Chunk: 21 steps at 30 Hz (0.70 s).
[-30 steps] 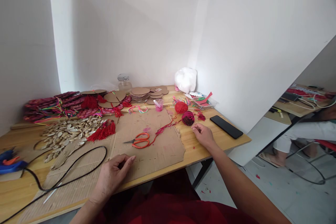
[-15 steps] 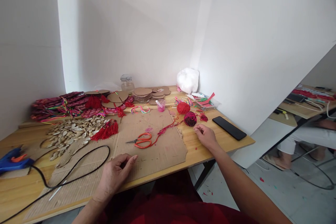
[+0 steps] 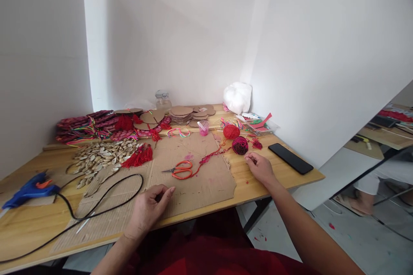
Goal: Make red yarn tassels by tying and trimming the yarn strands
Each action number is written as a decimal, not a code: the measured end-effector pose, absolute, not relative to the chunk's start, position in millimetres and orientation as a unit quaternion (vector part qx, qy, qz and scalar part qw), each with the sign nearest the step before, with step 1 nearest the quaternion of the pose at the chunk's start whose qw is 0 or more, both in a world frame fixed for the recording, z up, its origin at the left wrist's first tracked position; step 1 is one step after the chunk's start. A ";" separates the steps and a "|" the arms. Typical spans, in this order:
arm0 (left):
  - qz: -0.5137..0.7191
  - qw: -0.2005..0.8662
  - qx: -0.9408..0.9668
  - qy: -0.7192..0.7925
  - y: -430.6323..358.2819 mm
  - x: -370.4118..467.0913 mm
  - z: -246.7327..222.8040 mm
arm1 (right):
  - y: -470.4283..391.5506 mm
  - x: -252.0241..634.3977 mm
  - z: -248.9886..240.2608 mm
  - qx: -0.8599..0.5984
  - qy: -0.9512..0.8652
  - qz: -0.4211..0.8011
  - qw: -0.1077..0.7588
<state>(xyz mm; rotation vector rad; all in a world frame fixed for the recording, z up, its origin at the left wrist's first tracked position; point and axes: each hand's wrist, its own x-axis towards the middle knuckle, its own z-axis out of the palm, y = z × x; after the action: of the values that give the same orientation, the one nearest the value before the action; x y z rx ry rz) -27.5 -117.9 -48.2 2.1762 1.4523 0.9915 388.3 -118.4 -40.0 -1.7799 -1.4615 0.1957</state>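
My left hand [image 3: 151,206] rests at the front edge of the cardboard sheet [image 3: 209,184], fingers curled and thumb apart, holding nothing I can see. Just behind it lie scissors with orange handles [image 3: 182,169]. My right hand [image 3: 260,167] is on the wood at the right, thumb and fingertips pressed together; whatever is between them is too small to make out. Beyond those fingertips sits a dark magenta yarn ball [image 3: 240,145], with a red yarn ball [image 3: 231,131] behind it. A red and pink braided strand [image 3: 209,156] runs across the cardboard towards the scissors.
Seed pods [image 3: 103,154], a red tassel [image 3: 140,156] and a blue glue gun [image 3: 30,190] with a looping black cable lie left. Cardboard discs [image 3: 180,114], a glass jar [image 3: 163,101] and white stuffing [image 3: 238,96] stand behind. A black phone [image 3: 290,158] lies right. Another person's foot shows far right.
The whole view has shifted, so the table and its things appear farther right. Both hands keep about the same poses and places on the table.
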 end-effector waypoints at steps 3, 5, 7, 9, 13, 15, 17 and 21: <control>0.352 0.171 0.767 0.509 -117.9 -26.5 -47.0 | -118.3 389.2 -39.7 -0.706 -0.579 0.076 0.400; 0.351 0.173 0.767 0.508 -118.0 -25.9 -46.5 | -118.0 389.9 -39.5 -0.707 -0.580 0.073 0.397; 0.352 0.176 0.767 0.506 -118.3 -25.5 -46.4 | -117.4 390.6 -39.8 -0.708 -0.581 0.071 0.396; 0.353 0.178 0.768 0.504 -118.5 -25.4 -46.9 | -116.7 391.3 -40.6 -0.708 -0.581 0.070 0.395; 0.349 0.186 0.768 0.504 -118.1 -25.5 -48.7 | -116.4 391.9 -41.2 -0.710 -0.580 0.065 0.394; 0.348 0.190 0.767 0.505 -117.2 -25.5 -50.0 | -116.8 391.8 -40.8 -0.711 -0.581 0.062 0.391; 0.350 0.190 0.765 0.506 -116.3 -25.6 -51.6 | -117.1 391.7 -40.5 -0.712 -0.582 0.060 0.389; 0.351 0.188 0.766 0.504 -115.7 -25.9 -53.8 | -116.2 392.9 -41.8 -0.714 -0.582 0.062 0.385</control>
<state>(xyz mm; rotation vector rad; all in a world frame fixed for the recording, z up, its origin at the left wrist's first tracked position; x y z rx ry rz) -25.9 -115.7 -53.8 2.1547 1.4191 0.9879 392.9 -116.2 -41.8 -1.8178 -1.4825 0.1575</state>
